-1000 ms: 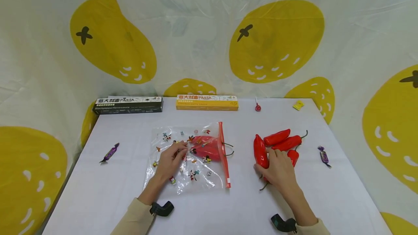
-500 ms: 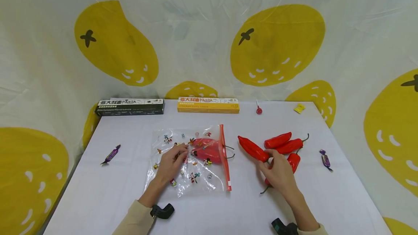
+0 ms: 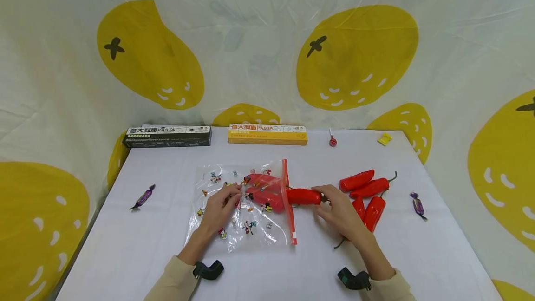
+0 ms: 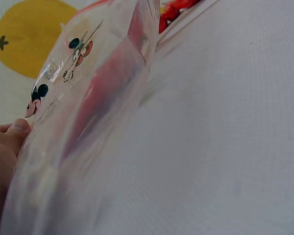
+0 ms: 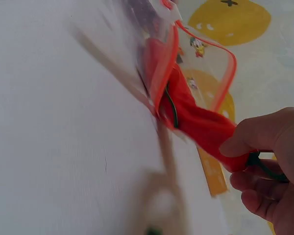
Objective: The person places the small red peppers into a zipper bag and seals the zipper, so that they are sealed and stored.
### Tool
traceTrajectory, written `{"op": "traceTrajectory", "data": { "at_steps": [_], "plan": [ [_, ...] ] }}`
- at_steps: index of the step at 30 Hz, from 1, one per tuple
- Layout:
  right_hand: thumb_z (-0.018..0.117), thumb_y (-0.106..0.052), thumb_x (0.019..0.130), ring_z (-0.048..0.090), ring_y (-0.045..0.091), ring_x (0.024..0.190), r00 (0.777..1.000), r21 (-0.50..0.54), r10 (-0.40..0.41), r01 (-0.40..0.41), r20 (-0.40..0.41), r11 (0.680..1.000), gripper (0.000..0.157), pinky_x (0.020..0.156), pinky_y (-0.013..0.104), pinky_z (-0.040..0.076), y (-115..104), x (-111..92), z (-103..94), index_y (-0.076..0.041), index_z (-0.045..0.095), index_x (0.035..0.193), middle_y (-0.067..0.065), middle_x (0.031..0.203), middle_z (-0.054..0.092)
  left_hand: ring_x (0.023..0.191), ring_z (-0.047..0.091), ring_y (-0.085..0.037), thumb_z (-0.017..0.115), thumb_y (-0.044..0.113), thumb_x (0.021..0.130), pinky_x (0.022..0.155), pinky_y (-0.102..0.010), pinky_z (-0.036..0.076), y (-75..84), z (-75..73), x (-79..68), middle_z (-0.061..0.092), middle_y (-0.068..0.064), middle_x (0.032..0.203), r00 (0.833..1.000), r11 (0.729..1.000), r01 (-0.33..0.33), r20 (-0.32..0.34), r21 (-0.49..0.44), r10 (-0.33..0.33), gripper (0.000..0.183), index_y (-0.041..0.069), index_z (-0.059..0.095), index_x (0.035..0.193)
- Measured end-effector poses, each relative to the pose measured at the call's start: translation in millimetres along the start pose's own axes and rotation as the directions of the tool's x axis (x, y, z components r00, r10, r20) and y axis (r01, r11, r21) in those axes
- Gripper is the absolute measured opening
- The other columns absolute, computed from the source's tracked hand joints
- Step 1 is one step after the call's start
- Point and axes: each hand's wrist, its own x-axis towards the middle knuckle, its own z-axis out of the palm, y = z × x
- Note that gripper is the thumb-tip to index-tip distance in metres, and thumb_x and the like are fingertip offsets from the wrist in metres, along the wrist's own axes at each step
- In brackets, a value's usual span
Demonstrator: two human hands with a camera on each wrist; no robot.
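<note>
My right hand (image 3: 340, 210) pinches a red chili pepper (image 3: 304, 197) by its stem end, thumb and fingers around it in the right wrist view. The pepper's tip points left into the mouth of a clear zip bag (image 3: 255, 233) with a red zip edge (image 5: 167, 63), which gapes there. Inside the bag lie red peppers (image 3: 265, 199), and a green stem (image 5: 172, 105) shows at the opening. My left hand (image 3: 219, 206) pinches the upper film of the bag, lifting it; in the left wrist view its thumb (image 4: 19, 126) presses the cartoon-printed plastic.
Several loose red peppers (image 3: 374, 212) lie to the right of my right hand. Behind the bag stand a black pasta box (image 3: 167, 137) and a yellow one (image 3: 267, 134). A lollipop (image 3: 332, 141), a yellow candy (image 3: 384, 139) and purple candies (image 3: 143, 196) lie around.
My right hand has picked a pepper from the pile, turned it tip-left and carried it left into the bag's mouth. My left hand keeps its place on the bag.
</note>
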Motion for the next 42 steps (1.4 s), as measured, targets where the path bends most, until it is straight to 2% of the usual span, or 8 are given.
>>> {"op": "traceTrajectory", "data": {
  "at_steps": [4, 9, 12, 16, 21, 27, 35, 42],
  "plan": [
    [0.076, -0.02, 0.078, 0.059, 0.016, 0.097, 0.998, 0.053, 0.011, -0.014, 0.062, 0.998, 0.054, 0.079, 0.032, 0.058, -9.5, 16.3, 18.3, -0.019, 0.054, 0.127, -0.001, 0.115, 0.062, 0.121, 0.058, -0.021, 0.06, 0.025, 0.092, 0.109, -0.024, 0.04, 0.4, 0.0, -0.4, 0.068, 0.0, 0.116, 1.0, 1.0, 0.027, 0.013, 0.014, -0.027, 0.01, 0.023, 0.067, 0.098],
    [0.074, -0.023, 0.08, 0.058, 0.013, 0.094, 0.993, 0.135, 0.048, -0.063, 0.111, 0.989, 0.046, 0.079, 0.027, 0.058, -21.3, 32.8, 43.3, -0.018, 0.056, 0.123, -0.002, 0.108, 0.061, 0.121, 0.057, -0.024, 0.06, 0.023, 0.092, 0.11, -0.037, 0.04, 1.1, -0.7, -0.2, 0.068, 0.0, 0.117, 1.0, 1.0, 0.002, 0.011, 0.03, -0.002, 0.01, 0.021, 0.068, 0.098],
    [0.073, -0.021, 0.081, 0.057, 0.012, 0.095, 0.995, 0.13, 0.008, -0.02, 0.097, 0.991, 0.04, 0.083, 0.028, 0.057, -26.5, 38.6, 53.9, -0.017, 0.061, 0.119, -0.002, 0.107, 0.061, 0.122, 0.057, -0.025, 0.06, 0.022, 0.092, 0.111, -0.043, 0.037, 1.5, -1.2, 0.4, 0.068, 0.0, 0.117, 1.0, 1.0, 0.0, 0.013, 0.016, 0.0, 0.01, 0.02, 0.068, 0.098],
    [0.073, -0.019, 0.081, 0.056, 0.013, 0.097, 0.997, 0.092, -0.028, 0.021, 0.07, 0.996, 0.036, 0.085, 0.031, 0.053, -31.8, 39.9, 57.2, -0.017, 0.063, 0.116, -0.004, 0.106, 0.064, 0.123, 0.056, -0.026, 0.059, 0.023, 0.093, 0.113, -0.045, 0.035, 1.4, -1.4, -0.3, 0.067, -0.001, 0.118, 1.0, 1.0, 0.019, 0.025, 0.003, -0.019, 0.012, 0.019, 0.068, 0.099],
    [0.073, -0.025, 0.082, 0.055, 0.015, 0.1, 0.999, 0.08, -0.02, 0.017, 0.04, 0.997, 0.04, 0.085, 0.033, 0.055, -26.4, 37.9, 42.6, -0.019, 0.061, 0.119, -0.004, 0.113, 0.063, 0.124, 0.055, -0.026, 0.058, 0.022, 0.093, 0.114, -0.044, 0.034, 1.2, -1.7, 0.0, 0.066, -0.002, 0.12, 0.999, 1.0, 0.021, 0.03, 0.003, -0.021, 0.013, 0.018, 0.067, 0.1],
    [0.071, -0.025, 0.083, 0.056, 0.021, 0.103, 1.0, 0.031, 0.029, -0.029, 0.005, 0.999, 0.047, 0.083, 0.038, 0.057, 5.1, 36.2, 13.7, -0.017, 0.055, 0.126, 0.002, 0.121, 0.058, 0.124, 0.055, -0.025, 0.058, 0.022, 0.093, 0.113, -0.044, 0.034, 0.2, -1.3, 0.1, 0.066, 0.001, 0.12, 1.0, 1.0, 0.016, 0.022, 0.018, -0.016, 0.012, 0.02, 0.067, 0.1],
    [0.075, -0.019, 0.077, 0.045, 0.03, 0.112, 0.995, -0.092, 0.102, -0.103, -0.022, 0.99, 0.055, 0.081, 0.046, 0.053, 42.1, 32.8, -21.6, -0.01, 0.054, 0.127, 0.014, 0.127, 0.053, 0.123, 0.055, -0.027, 0.058, 0.022, 0.093, 0.113, -0.046, 0.034, 0.5, -2.1, 0.6, 0.066, -0.002, 0.12, 1.0, 1.0, 0.013, 0.027, 0.007, -0.013, 0.012, 0.019, 0.067, 0.1],
    [0.077, -0.018, 0.073, 0.039, 0.037, 0.115, 0.986, -0.23, 0.168, -0.165, -0.01, 0.959, 0.062, 0.083, 0.053, 0.049, 63.9, 29.4, -31.4, -0.009, 0.051, 0.129, 0.02, 0.13, 0.048, 0.123, 0.055, -0.027, 0.059, 0.022, 0.093, 0.113, -0.045, 0.035, 1.6, -2.4, 0.9, 0.067, -0.002, 0.119, 1.0, 1.0, 0.006, 0.023, 0.009, -0.006, 0.012, 0.019, 0.067, 0.1]
  ]
}}
